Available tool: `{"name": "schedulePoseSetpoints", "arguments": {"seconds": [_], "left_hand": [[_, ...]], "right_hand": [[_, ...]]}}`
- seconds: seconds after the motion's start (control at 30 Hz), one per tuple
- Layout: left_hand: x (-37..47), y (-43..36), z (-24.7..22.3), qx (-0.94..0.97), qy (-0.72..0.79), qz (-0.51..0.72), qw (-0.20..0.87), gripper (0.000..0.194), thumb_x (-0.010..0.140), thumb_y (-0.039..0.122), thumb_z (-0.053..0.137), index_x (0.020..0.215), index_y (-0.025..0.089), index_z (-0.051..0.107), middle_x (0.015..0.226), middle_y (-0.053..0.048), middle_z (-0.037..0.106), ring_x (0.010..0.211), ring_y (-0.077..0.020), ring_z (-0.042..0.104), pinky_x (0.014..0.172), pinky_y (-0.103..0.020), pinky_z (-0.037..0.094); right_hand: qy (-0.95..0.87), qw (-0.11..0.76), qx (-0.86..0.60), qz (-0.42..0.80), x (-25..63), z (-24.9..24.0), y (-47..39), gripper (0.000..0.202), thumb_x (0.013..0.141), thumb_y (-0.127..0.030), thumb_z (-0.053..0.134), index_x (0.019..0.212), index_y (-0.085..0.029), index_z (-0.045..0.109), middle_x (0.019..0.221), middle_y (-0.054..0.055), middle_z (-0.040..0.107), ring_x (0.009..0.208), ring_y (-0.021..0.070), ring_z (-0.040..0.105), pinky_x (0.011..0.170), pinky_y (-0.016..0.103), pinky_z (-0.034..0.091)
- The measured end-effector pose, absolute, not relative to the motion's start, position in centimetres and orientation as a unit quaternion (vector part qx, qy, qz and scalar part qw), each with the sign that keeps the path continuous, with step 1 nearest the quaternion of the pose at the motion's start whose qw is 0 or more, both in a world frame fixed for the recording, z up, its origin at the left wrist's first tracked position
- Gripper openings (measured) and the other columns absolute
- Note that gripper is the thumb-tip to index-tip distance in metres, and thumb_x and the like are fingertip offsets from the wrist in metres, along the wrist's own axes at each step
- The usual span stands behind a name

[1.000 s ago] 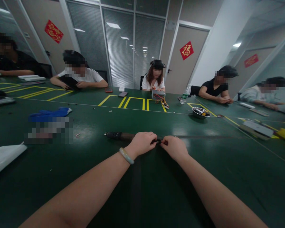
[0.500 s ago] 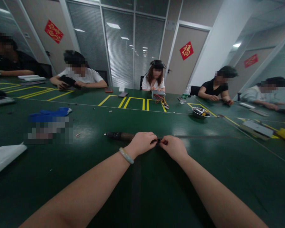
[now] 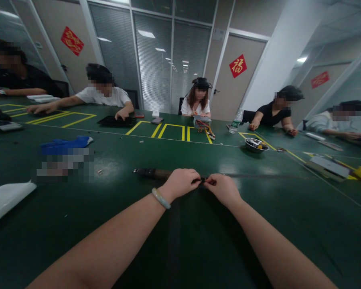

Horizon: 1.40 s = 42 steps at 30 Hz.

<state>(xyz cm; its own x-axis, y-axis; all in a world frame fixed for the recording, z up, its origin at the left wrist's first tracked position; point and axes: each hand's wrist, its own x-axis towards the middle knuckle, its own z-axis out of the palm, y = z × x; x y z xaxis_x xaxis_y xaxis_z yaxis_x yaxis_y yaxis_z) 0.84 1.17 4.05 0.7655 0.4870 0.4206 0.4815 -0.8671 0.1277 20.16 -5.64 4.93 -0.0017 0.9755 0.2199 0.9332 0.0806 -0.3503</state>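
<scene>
A dark brown rod-like tool point(image 3: 156, 174) with a metal tip at its left end lies on the green table point(image 3: 132, 237). My left hand point(image 3: 182, 182), with a pale bangle point(image 3: 161, 198) on the wrist, lies over its right part, thumb and fingers pinched at a small black piece point(image 3: 202, 180). From the other side, my right hand point(image 3: 222, 188) pinches the same small black piece between thumb and fingertips. The two hands almost meet there. How the black piece joins the tool is hidden by my left hand.
A blue cloth item point(image 3: 66, 145) and a white object point(image 3: 9, 200) lie at left. Farther off are a metal bowl point(image 3: 256, 149), a bottle point(image 3: 236, 122), a grey box with wires point(image 3: 202, 121) and several seated people across the table.
My hands have hardly moved. Across the table at left, a person in white has lowered a dark flat object to the table and stretched one arm out to the left.
</scene>
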Motion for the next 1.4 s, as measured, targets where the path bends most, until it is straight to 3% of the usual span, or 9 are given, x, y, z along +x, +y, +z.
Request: {"name": "schedulePoseSetpoints", "arguments": {"seconds": [0.3,0.6,0.77,0.9,1.03,1.2,1.4], "left_hand": [[1.1,1.3,3.8,0.938,0.260,0.231,0.012,0.016,0.090,0.032,0.054,0.096,0.022,0.065,0.097,-0.001,0.067,0.086,-0.0170,0.062,0.077,-0.029,0.047],[1.1,1.2,3.8,0.933,0.275,0.233,0.023,0.016,0.090,0.033,0.054,0.096,0.022,0.064,0.095,-0.001,0.067,0.085,-0.0180,0.063,0.078,-0.030,0.047],[1.0,1.1,4.0,0.929,0.284,0.235,0.023,0.031,0.090,0.033,0.053,0.120,0.026,0.055,0.105,-0.001,0.067,0.091,-0.0194,0.064,0.082,-0.032,0.047],[0.8,0.9,4.0,0.929,0.290,0.231,0.017,0.045,0.088,0.037,0.055,0.131,0.026,0.045,0.110,-0.004,0.066,0.097,-0.0219,0.064,0.084,-0.033,0.047],[0.8,0.8,4.0,0.933,0.268,0.241,-0.007,0.047,0.088,0.037,0.055,0.131,0.024,0.045,0.113,-0.005,0.065,0.105,-0.0220,0.061,0.096,-0.037,0.042],[0.4,0.7,4.3,0.927,0.247,0.277,-0.041,0.047,0.090,0.036,0.052,0.134,0.022,0.045,0.128,-0.005,0.059,0.128,-0.0216,0.044,0.113,-0.042,0.023],[-0.5,0.6,4.8,0.922,0.241,0.298,-0.055,0.046,0.093,0.035,0.047,0.136,0.022,0.042,0.133,-0.004,0.055,0.134,-0.0202,0.037,0.115,-0.042,0.016]], "right_hand": [[-0.711,0.226,-0.666,0.023,19.8,4.4,-5.5,0.011,0.081,-0.033,0.061,0.078,-0.025,0.069,0.077,-0.003,0.067,0.068,0.0124,0.057,0.061,0.024,0.037],[-0.742,0.217,-0.631,-0.063,19.8,3.7,-4.9,0.015,0.086,-0.026,0.056,0.091,-0.024,0.070,0.088,0.001,0.068,0.083,0.0149,0.060,0.076,0.027,0.043],[-0.760,0.205,-0.608,-0.102,19.7,3.3,-4.5,0.014,0.087,-0.026,0.056,0.089,-0.025,0.070,0.100,0.003,0.067,0.095,0.0174,0.059,0.088,0.031,0.042],[-0.780,0.189,-0.589,-0.096,19.5,2.8,-3.8,0.014,0.086,-0.016,0.053,0.092,-0.020,0.065,0.109,0.006,0.067,0.110,0.0183,0.057,0.094,0.032,0.041],[-0.797,0.161,-0.573,-0.097,19.3,2.4,-3.3,0.022,0.085,-0.007,0.045,0.098,-0.018,0.059,0.105,0.006,0.067,0.100,0.0155,0.060,0.104,0.033,0.033],[-0.793,0.111,-0.585,-0.128,18.8,2.2,-3.2,0.026,0.086,-0.006,0.041,0.106,-0.014,0.054,0.103,0.008,0.065,0.097,0.0181,0.060,0.091,0.031,0.038],[-0.764,0.056,-0.625,-0.151,21.5,3.2,-2.2,0.012,0.091,-0.017,0.042,0.095,-0.018,0.053,0.094,0.006,0.066,0.089,0.0194,0.062,0.081,0.031,0.037]]}}
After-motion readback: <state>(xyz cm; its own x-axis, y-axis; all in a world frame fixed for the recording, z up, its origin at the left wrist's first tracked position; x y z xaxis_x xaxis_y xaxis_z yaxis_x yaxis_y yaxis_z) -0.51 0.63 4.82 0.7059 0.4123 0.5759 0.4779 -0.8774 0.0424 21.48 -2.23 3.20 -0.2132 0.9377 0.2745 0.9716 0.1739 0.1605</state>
